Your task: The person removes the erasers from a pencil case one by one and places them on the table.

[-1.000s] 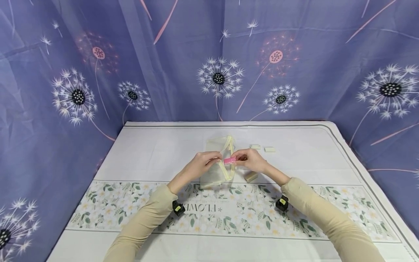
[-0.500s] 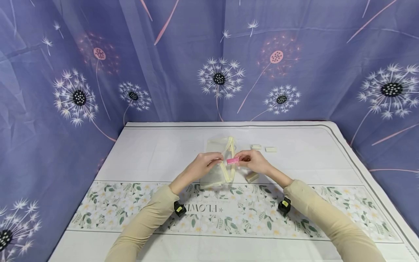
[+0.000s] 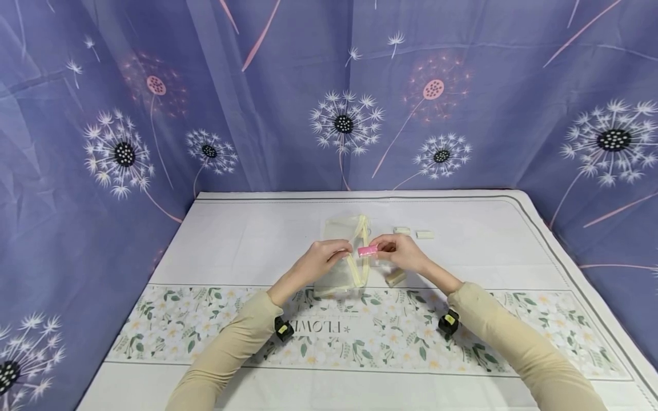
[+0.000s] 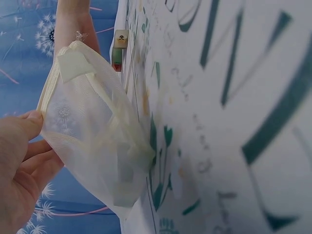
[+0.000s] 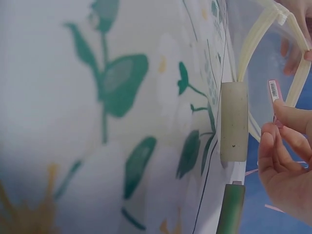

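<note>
A see-through mesh zip pouch (image 3: 333, 279) with pale yellow edging lies mid-table, its mouth facing right and spread apart. My left hand (image 3: 329, 254) pinches one side of that mouth between thumb and finger, plain in the left wrist view on the yellow edge. Between thumb and fingers, my right hand (image 3: 400, 253) holds a small pink pack (image 3: 367, 250) just at the mouth. A barcode shows on the pack's end (image 5: 274, 92) in the right wrist view. Blocky shapes show dimly through the pouch's mesh (image 4: 92, 131) in the left wrist view.
Near the right hand lies a beige block (image 3: 395, 277). Two pale little blocks (image 3: 424, 234) sit behind that hand. In the right wrist view a green-sided block (image 5: 231, 208) stands close to a beige one (image 5: 234, 122). A dandelion-print curtain (image 3: 277, 114) surrounds the table.
My right hand has drawn the pink pack slightly rightward, away from my left fingers. The left hand keeps its pinch on the pouch edge, almost unmoved.
</note>
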Demonstrator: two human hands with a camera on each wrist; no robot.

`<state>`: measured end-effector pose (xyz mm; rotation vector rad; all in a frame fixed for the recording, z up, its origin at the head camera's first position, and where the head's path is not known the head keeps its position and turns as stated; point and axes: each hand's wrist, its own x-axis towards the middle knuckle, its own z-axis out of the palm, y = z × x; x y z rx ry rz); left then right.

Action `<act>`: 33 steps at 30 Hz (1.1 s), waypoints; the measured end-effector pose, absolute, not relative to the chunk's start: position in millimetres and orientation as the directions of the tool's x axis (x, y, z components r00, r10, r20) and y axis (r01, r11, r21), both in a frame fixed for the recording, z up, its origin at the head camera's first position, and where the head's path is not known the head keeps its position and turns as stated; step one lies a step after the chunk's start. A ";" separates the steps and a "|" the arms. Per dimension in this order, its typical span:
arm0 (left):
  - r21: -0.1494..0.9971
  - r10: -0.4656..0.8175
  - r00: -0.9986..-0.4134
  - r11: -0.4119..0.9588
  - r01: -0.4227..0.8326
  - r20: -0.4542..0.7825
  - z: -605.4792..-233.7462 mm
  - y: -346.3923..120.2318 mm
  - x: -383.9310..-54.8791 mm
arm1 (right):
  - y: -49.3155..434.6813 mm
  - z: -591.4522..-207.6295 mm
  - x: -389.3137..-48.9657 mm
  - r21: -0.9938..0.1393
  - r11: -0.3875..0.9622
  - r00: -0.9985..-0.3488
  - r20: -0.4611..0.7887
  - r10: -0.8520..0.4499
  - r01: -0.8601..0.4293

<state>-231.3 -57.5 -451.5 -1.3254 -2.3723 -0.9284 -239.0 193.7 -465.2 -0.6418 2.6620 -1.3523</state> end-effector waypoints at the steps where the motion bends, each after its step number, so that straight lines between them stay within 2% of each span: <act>1: 0.402 0.662 -0.546 0.377 0.834 0.513 -451.5 -57.1 -231.2 | 194.4 -465.3 -238.7 -0.791 0.519 -0.909 0.107 -0.402 -0.323; 6: 0.406 0.661 -0.549 0.377 0.832 0.511 -451.5 -55.6 -230.8 | 195.7 -462.5 -236.1 -0.796 0.520 -0.919 0.110 -0.379 -0.310; 16: 0.392 0.660 -0.545 0.383 0.836 0.517 -452.0 -55.1 -230.4 | 189.4 -429.3 -214.7 -0.799 0.533 -0.923 0.066 -0.380 -0.277; 26: 0.395 0.665 -0.549 0.387 0.833 0.507 -454.1 -54.3 -231.1 | 200.8 -461.4 -232.3 -0.801 0.527 -0.926 0.088 -0.366 -0.284; 33: 0.377 0.667 -0.534 0.382 0.844 0.519 -454.2 -54.2 -230.9 | 204.8 -465.5 -233.5 -0.799 0.531 -0.925 0.080 -0.372 -0.283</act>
